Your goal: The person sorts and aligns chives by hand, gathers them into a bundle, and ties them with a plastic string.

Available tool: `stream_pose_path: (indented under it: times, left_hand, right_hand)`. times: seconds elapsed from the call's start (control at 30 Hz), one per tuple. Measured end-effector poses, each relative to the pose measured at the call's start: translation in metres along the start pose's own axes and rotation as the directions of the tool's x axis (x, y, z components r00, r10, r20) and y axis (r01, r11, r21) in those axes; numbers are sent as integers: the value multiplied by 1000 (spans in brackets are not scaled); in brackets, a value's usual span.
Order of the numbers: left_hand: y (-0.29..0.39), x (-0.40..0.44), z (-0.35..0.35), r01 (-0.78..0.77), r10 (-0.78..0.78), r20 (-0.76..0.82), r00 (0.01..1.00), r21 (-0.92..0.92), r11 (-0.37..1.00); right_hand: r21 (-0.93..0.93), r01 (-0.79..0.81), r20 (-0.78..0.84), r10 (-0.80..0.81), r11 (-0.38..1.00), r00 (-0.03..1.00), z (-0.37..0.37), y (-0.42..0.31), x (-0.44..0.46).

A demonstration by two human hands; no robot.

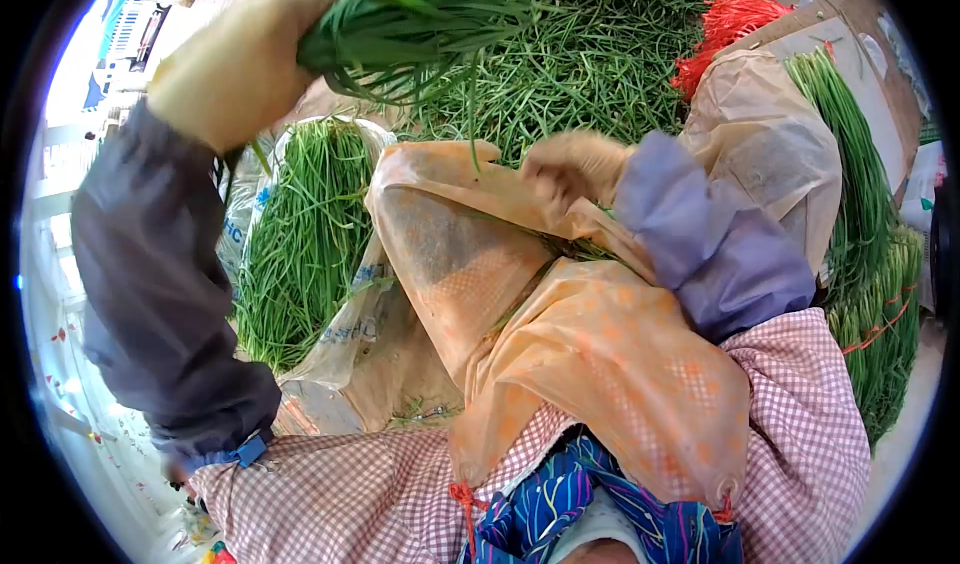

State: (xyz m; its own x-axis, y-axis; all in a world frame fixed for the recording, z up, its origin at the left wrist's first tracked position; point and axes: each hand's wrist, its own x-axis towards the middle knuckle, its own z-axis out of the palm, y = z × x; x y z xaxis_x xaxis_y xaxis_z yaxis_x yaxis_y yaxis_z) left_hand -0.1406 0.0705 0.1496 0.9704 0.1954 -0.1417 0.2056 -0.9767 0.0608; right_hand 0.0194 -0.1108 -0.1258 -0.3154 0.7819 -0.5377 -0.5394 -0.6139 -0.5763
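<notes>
Raised at the upper left, my left hand [235, 69], in a pale glove, is closed round a bunch of long green stalks [425, 29] whose leaves hang to the right. My right hand [580, 167] is lower, above my lap near the centre, blurred by motion; its fingers look curled, and whether they hold anything cannot be made out. Below it, some loose stalks [575, 249] lie on the orange-patterned plastic apron [610, 354] over my lap.
A large heap of green stalks [580, 84] lies ahead. To the left, a plastic-lined container [385, 139] holds upright stalks. Red ties [735, 29] sit at the upper right. Bundled stalks [845, 154] stand along the right, some bound with red ties.
</notes>
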Motion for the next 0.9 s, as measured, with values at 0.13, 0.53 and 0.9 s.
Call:
stream_pose_path:
  times: [0.13, 0.53, 0.9]
  left_hand:
    - [32, -56, 61, 259, -256, -49, 966, 98, 961]
    - [175, -207, 215, 502, -453, 230, 862, -253, 827]
    - [65, -125, 159, -18, -614, -35, 789, -999, 33]
  right_hand:
    - [391, -29, -7, 34, 920, 999, 12, 53, 58]
    - [811, -59, 476, -598, 582, 644, 25, 66, 88]
    - [711, -31, 586, -568, 702, 578, 36, 31, 57]
